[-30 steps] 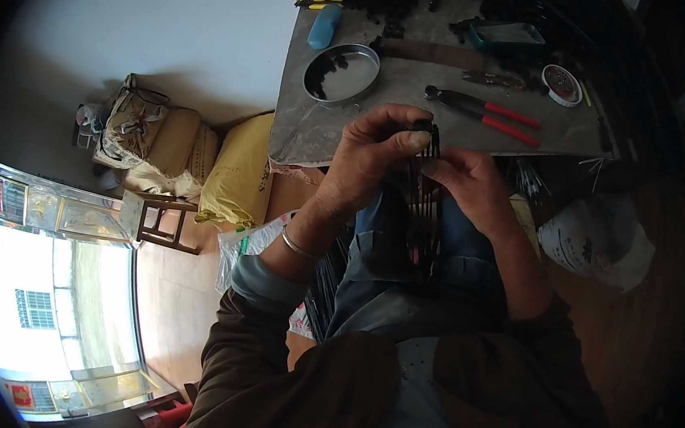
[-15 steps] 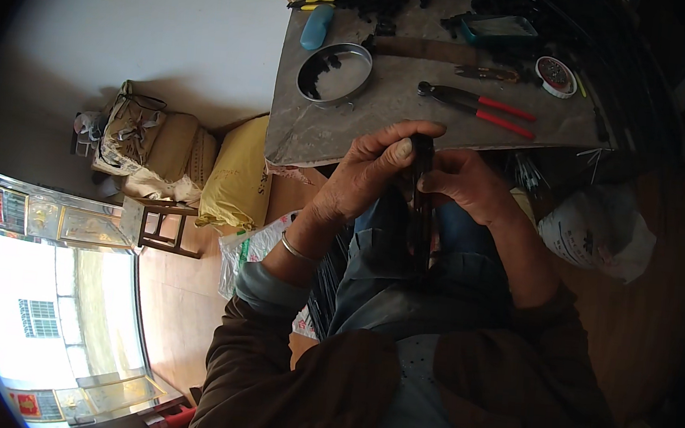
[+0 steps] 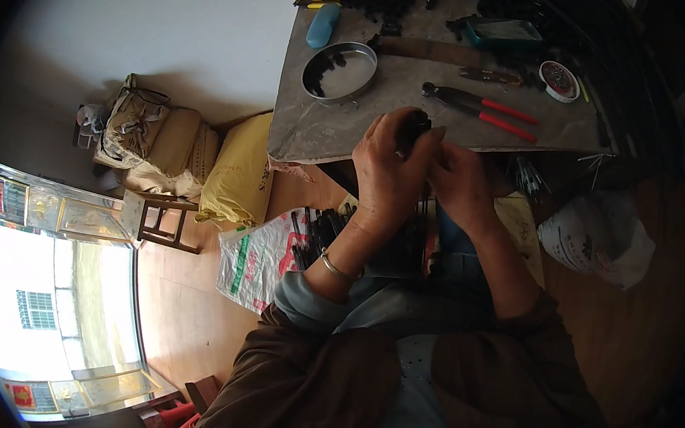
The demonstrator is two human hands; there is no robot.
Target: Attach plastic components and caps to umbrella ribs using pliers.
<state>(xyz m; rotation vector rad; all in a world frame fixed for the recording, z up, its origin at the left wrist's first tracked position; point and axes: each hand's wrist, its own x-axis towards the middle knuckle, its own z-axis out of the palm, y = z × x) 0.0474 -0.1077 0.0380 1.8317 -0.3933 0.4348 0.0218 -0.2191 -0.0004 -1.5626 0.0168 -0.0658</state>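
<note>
Both of my hands are together just off the near edge of the table. My left hand [image 3: 387, 169], with a bangle on its wrist, is wrapped round the upper end of a slim black rod-like part [image 3: 413, 130]. Close beside it, my right hand [image 3: 465, 190] has its fingers bent and pressed at the same part, below its top. Most of the part's length is hidden by my hands and sits in shadow. On my left, by my lap, a bundle of black rods [image 3: 320, 236] rests over a white printed bag [image 3: 250, 267].
On the grey table [image 3: 317, 134] are red-handled pincers [image 3: 482, 112], a round metal tin [image 3: 340, 71] with black bits, a blue case [image 3: 322, 25], a green tray [image 3: 501, 34] and a small round tub [image 3: 558, 81]. Sacks [image 3: 236, 172] and a wooden stool [image 3: 171, 222] stand left.
My left hand has turned and closed round the top of the black part, its back now facing up. My left forearm has shifted right, uncovering more of the rod bundle and white bag.
</note>
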